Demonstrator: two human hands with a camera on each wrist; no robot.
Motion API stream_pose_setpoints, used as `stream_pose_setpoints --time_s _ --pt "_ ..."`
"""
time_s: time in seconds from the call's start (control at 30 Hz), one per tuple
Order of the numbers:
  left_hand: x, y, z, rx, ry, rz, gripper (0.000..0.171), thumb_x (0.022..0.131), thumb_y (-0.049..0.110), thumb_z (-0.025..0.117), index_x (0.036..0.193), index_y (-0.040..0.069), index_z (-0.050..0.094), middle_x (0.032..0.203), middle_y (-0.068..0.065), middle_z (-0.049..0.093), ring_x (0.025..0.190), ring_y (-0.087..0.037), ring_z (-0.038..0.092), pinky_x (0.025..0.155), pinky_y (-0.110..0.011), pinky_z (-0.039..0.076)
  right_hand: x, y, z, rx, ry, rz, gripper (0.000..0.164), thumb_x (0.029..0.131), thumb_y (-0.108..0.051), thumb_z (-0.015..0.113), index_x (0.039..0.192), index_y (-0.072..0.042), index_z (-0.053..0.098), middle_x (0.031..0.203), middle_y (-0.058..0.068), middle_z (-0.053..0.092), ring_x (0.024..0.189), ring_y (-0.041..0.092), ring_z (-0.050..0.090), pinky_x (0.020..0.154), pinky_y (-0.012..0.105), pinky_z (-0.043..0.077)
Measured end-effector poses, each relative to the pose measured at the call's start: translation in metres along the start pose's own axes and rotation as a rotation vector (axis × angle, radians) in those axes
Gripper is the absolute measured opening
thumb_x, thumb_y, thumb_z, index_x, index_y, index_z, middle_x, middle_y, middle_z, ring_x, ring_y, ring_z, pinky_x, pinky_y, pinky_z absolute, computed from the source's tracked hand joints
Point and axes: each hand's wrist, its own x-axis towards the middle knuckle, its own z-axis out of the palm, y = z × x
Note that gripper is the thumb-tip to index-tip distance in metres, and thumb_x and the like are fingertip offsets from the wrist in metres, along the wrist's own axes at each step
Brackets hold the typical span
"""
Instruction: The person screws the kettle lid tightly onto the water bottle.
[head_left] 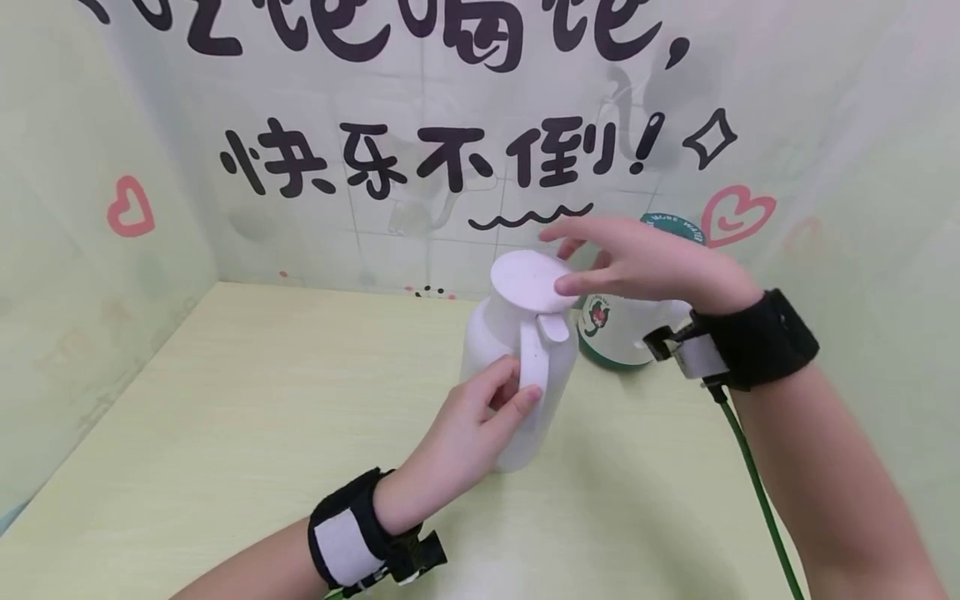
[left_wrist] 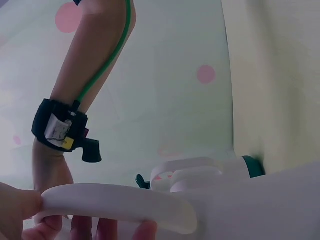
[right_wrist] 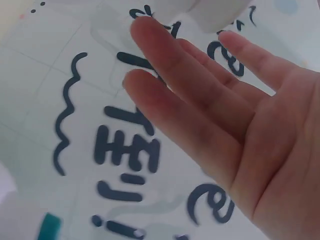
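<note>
A white jug (head_left: 491,350) with a flat round lid (head_left: 528,279) stands mid-table in the head view. Its side handle (head_left: 533,358) is held by my left hand (head_left: 465,425), thumb on one side and fingers curled through the loop. The left wrist view shows the same handle (left_wrist: 115,202) up close with fingertips beneath it. Over the lid's right edge is my right hand (head_left: 648,258), fingers spread and extended, thumb tip right at the rim. In the right wrist view, those fingers (right_wrist: 195,85) are straight and hold nothing.
Behind the jug at right is a white container (head_left: 630,321) with green trim, partly hidden by my right hand. A sheet with black lettering (head_left: 450,158) hangs behind the pale table (head_left: 300,375). A green cable (head_left: 757,483) runs along my right arm.
</note>
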Motion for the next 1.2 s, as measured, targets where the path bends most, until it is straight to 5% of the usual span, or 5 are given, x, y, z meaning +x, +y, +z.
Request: stream_pose_setpoints --time_s 0.27,0.43,0.73,1.2 --pt "-0.002 -0.001 0.002 0.116 0.004 0.005 0.019 0.100 0.031 0.051 0.099 0.015 0.060 0.096 0.003 0.064 0.091 -0.012 0.060 0.080 -0.039 0.048 -0.026 0.055 0.049 0.147 0.049 -0.022 0.062 0.090 -0.026 0.069 0.141 -0.007 0.040 0.127 0.014 0.053 0.106 0.029 0.059 0.085 0.044 0.049" --pt "-0.003 -0.001 0.002 0.195 0.004 0.002 0.020 0.101 0.034 0.049 0.102 0.018 0.061 0.105 0.005 0.064 0.098 -0.011 0.060 0.084 -0.040 0.047 -0.035 0.075 0.100 0.301 0.068 -0.033 0.091 0.081 -0.028 0.079 0.150 -0.008 0.022 0.146 0.019 0.032 0.118 0.042 0.050 0.084 0.049 0.048" --pt "-0.004 -0.002 0.005 0.313 0.025 0.028 0.026 0.102 0.038 0.045 0.101 0.017 0.061 0.101 0.004 0.063 0.095 -0.013 0.060 0.081 -0.039 0.048 -0.032 0.086 0.178 0.602 0.154 -0.029 0.114 0.074 -0.011 0.084 0.152 -0.033 0.004 0.156 0.002 0.009 0.128 0.048 0.034 0.082 0.063 0.043" --pt "-0.005 -0.005 0.007 0.308 0.053 0.057 0.030 0.102 0.041 0.042 0.095 0.018 0.060 0.093 0.008 0.059 0.088 -0.009 0.057 0.075 -0.034 0.047 -0.029 0.084 0.225 0.759 0.352 0.017 0.103 0.074 -0.007 0.083 0.149 -0.021 0.013 0.151 0.008 0.017 0.128 0.044 0.034 0.087 0.053 0.045"
